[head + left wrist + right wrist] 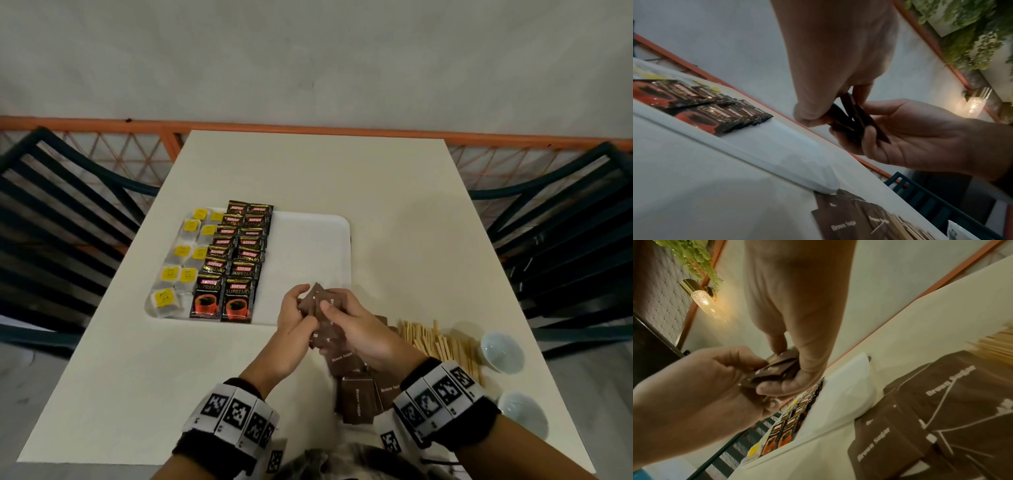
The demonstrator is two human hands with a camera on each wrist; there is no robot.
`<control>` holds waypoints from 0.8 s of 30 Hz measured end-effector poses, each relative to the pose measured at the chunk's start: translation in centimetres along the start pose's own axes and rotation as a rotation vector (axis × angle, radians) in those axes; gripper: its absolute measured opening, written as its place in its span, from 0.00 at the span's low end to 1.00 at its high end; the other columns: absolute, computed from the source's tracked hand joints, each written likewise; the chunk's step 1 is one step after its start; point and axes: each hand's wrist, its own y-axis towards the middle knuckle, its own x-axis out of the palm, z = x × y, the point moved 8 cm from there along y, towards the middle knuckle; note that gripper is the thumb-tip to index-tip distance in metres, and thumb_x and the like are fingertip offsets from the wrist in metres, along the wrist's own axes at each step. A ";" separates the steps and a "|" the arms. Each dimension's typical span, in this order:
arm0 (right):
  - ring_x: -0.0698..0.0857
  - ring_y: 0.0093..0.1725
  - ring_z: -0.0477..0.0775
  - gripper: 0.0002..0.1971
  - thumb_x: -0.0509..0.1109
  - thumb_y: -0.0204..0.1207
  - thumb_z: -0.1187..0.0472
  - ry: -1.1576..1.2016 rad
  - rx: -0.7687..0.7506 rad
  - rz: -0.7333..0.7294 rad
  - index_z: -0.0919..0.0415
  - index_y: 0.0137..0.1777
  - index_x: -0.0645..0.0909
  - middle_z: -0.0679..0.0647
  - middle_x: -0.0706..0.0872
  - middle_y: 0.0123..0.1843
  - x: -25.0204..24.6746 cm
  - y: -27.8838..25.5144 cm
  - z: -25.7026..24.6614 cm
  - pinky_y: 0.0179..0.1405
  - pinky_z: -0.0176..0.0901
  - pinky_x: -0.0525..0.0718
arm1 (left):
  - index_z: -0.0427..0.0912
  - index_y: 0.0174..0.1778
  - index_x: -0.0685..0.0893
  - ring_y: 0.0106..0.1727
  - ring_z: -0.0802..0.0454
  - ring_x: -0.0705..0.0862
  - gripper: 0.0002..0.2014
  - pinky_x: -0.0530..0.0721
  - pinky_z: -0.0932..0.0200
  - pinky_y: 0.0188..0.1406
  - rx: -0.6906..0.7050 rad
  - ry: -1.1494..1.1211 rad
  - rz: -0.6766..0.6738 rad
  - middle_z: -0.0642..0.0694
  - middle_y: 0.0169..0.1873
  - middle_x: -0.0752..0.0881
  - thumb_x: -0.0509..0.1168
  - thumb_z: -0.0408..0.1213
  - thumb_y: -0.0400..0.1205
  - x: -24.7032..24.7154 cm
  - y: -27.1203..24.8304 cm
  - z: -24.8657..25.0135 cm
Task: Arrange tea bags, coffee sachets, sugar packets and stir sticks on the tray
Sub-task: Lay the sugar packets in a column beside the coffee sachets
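Head view, item in hand: I log a fanned bunch of brown sugar packets [320,310] over the near edge of the tray [308,240]. My left hand [294,318] pinches one side; my right hand [356,329] curls round the rest. Tea bags [178,263] and coffee sachets [233,260] fill the tray's left. Risk: the loose fan slips and scatters onto the coffee rows. Stir sticks [442,342] and spare sugar packets [359,394] lie off-tray on the table [137,377].
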 end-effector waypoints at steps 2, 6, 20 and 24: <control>0.87 0.45 0.57 0.18 0.59 0.82 0.58 0.024 -0.032 -0.038 0.58 0.70 0.63 0.54 0.79 0.59 0.6 0.1 -0.3 0.33 0.45 0.85 | 0.54 0.73 0.65 0.66 0.47 0.72 0.36 0.75 0.55 0.59 -0.049 0.172 0.149 0.52 0.57 0.68 0.57 0.41 0.64 -1.0 0.9 -0.1; 0.87 0.43 0.52 0.15 0.61 0.81 0.61 0.040 -0.134 -0.063 0.56 0.67 0.67 0.49 0.82 0.52 1.2 -0.5 -1.8 0.29 0.43 0.86 | 0.55 0.75 0.67 0.65 0.55 0.59 0.37 0.58 0.61 0.65 -0.043 0.352 0.253 0.53 0.67 0.63 0.52 0.47 0.64 -1.7 0.8 1.3; 0.76 0.65 0.52 0.20 0.62 0.80 0.54 -1.029 -0.688 0.282 0.57 0.70 0.67 0.52 0.78 0.67 5.7 -2.8 -5.7 0.70 0.49 0.66 | 0.43 0.41 0.84 0.45 0.48 0.88 0.19 0.81 0.53 0.50 -0.201 -0.805 -0.042 0.43 0.38 0.88 0.63 0.57 0.73 -1.2 -0.1 2.1; 0.55 0.81 0.48 0.24 0.54 0.83 0.50 -1.049 -0.577 0.048 0.56 0.76 0.58 0.52 0.68 0.77 6.4 -2.1 -3.7 0.82 0.53 0.43 | 0.42 0.57 0.82 0.51 0.45 0.86 0.14 0.86 0.51 0.46 -0.215 -0.848 0.047 0.41 0.46 0.86 0.64 0.43 0.78 -2.7 0.0 0.2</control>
